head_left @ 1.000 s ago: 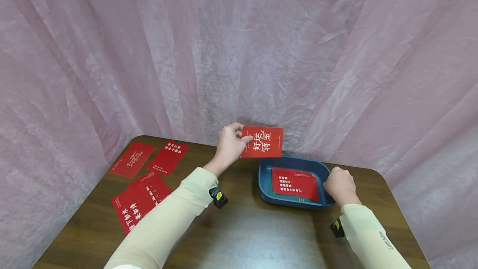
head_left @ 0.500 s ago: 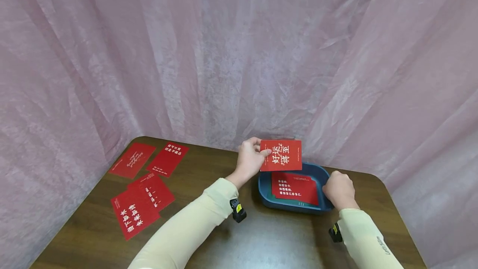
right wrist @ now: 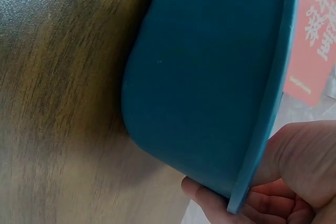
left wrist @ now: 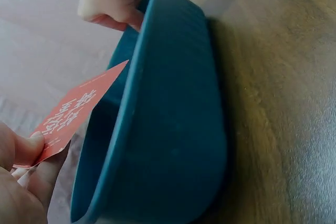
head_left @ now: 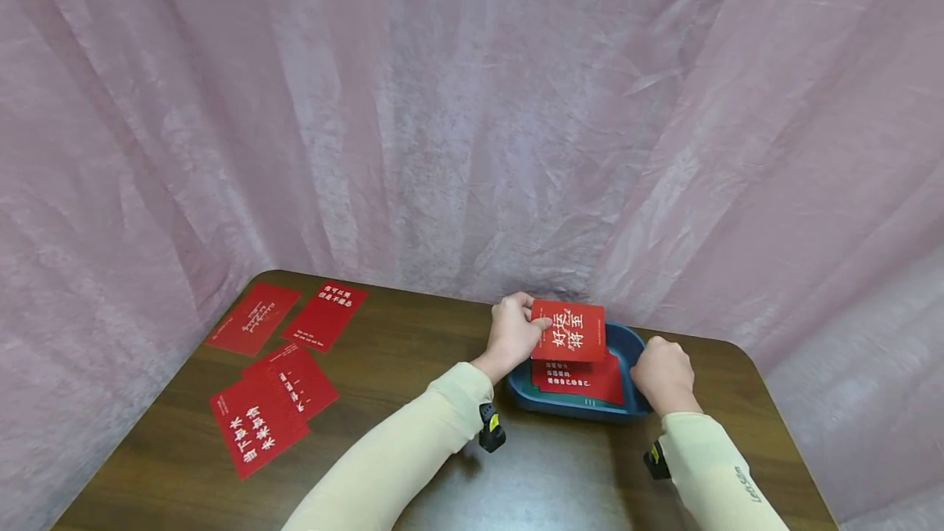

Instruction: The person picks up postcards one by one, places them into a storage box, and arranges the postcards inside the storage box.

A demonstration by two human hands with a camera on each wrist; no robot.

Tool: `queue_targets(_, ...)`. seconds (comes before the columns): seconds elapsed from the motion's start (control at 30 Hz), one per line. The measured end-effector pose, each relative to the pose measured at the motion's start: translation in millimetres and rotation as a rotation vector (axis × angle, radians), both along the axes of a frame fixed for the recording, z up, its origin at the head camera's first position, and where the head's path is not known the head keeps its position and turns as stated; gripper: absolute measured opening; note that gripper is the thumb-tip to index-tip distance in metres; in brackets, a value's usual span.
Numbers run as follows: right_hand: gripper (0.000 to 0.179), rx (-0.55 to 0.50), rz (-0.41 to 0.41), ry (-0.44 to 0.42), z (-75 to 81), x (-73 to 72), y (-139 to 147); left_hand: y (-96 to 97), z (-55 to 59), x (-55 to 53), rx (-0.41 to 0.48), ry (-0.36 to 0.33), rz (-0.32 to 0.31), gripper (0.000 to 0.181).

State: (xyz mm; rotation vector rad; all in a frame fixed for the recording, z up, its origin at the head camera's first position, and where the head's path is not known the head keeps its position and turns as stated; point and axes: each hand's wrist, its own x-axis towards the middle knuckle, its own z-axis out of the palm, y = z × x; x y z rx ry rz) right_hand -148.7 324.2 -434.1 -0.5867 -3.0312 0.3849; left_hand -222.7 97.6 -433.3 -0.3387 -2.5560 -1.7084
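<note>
My left hand (head_left: pixel 514 333) pinches a red card (head_left: pixel 578 333) with white characters by its left edge, thumb on top. The card is held over the left part of a blue-green plastic basin (head_left: pixel 583 410), just above the rim in the left wrist view. Inside the basin lie red cards (head_left: pixel 583 383), partly covered by the held one. My right hand (head_left: pixel 666 375) grips the basin's right end; in the right wrist view the thumb is on the inner side of the rim and fingers (right wrist: pixel 205 200) are on the outside.
On the left of the brown wooden table (head_left: pixel 413 334) lie several red cards: one at the back corner (head_left: pixel 254 318), another beside it (head_left: pixel 324 315), and two overlapping nearer the front, the lower card (head_left: pixel 258 424) and the upper card (head_left: pixel 298 379). A pink curtain (head_left: pixel 457 105) hangs behind.
My left hand has carried the red card rightward and down, from left of and behind the basin to over it. My right hand has kept its grip on the basin's end.
</note>
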Motion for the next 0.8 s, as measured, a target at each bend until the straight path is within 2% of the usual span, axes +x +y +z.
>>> queue_targets(0.17,0.025,0.011,-0.005,-0.002,-1.1,-0.3,1,10.5,-6.6,-0.1,-0.048,0.012,-0.003,0.023)
queue_targets(0.37,0.025,0.012,-0.006,-0.005,1.7,-1.7,-1,18.3,-12.5,0.5,-0.049,-0.018,-0.020,0.018)
queue_targets(0.5,0.024,0.016,-0.014,0.002,2.5,-3.7,-3,21.0,-15.3,2.3,-0.084,-0.015,-0.015,0.019)
queue_targets(0.7,0.025,0.018,-0.016,-0.003,-0.3,-4.6,-2,24.3,-17.9,7.6,-0.120,-0.094,-0.066,0.026)
queue_targets(0.8,0.023,0.014,-0.016,-0.003,-1.5,-4.4,-1,27.1,-20.3,8.7,-0.177,-0.105,-0.049,0.030)
